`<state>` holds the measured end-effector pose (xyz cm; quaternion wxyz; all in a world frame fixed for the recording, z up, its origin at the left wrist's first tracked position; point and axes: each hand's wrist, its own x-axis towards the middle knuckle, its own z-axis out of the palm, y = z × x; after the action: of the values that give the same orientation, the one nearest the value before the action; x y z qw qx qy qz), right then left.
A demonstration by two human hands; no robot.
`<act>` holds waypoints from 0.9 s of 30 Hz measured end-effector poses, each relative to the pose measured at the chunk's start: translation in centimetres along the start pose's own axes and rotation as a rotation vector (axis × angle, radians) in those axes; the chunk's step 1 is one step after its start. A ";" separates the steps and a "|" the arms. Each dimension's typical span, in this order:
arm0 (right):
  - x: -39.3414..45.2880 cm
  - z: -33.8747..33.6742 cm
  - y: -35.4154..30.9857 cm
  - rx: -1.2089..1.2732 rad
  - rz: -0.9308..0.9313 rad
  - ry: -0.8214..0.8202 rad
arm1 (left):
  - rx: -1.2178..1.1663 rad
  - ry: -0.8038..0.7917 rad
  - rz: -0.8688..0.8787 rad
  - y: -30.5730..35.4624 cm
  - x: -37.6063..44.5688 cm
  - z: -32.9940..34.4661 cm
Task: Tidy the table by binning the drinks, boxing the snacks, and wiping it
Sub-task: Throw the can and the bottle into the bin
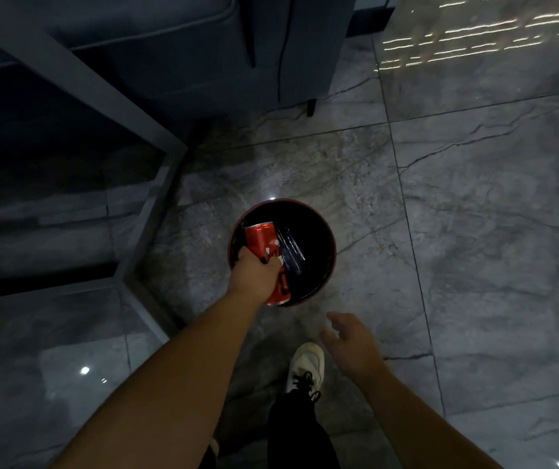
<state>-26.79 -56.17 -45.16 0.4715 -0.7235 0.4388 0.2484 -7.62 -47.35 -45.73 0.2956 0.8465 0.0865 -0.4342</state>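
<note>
The left hand (252, 274) is wrapped tight around a red can (266, 252), and it holds the can right over the open mouth of the round bin (325, 225) on the floor. The bin is straight below the hand, so the can only has to go down. The can's long side points away from the person, with one end sticking out past the fingers over the middle of the bin and the other end poking out near the bin's closest rim. Just beside the can, on its right, something dark and shiny lies in the bin; it could be another drink, but it is too dark to tell. The right hand (350, 340) is empty, with its fingers spread loose, and it hangs near the bin but closer to the person, not touching anything. The left hand is the one over the bin. I think the next thing is just to let go so the can drops in. It could bump the near rim if it tips.
</note>
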 end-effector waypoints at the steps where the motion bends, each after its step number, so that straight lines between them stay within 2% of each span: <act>1: -0.1 -0.2 0.0 0.005 0.004 -0.006 | 0.031 0.016 -0.013 0.3 0.3 0.1; 7: -2.2 -1.5 -0.1 0.030 0.041 -0.001 | 0.130 0.055 -0.042 -0.3 -2.2 -1.3; 11: -5.9 -3.6 -1.7 0.044 0.085 -0.024 | 0.136 0.039 -0.032 -1.4 -8.0 -3.9; 15: -11.1 -6.8 -5.3 -0.019 0.039 -0.021 | 0.215 -0.035 -0.003 -2.4 -15.2 -7.0; 19: -17.1 -10.1 -10.6 -0.069 -0.048 0.027 | 0.352 -0.063 0.143 -1.4 -23.1 -10.6; 23: -23.8 -11.8 -15.8 -0.197 -0.252 0.040 | 0.479 -0.087 0.365 -0.2 -31.0 -15.1; 27: -29.7 -11.7 -20.5 -0.428 -0.535 0.108 | 0.526 0.085 0.711 0.5 -38.0 -21.2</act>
<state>-24.22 -51.36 -7.60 0.3333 -0.9076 0.1959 0.1637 -16.00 -31.34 -6.16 0.1973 0.8872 -0.3112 -0.2775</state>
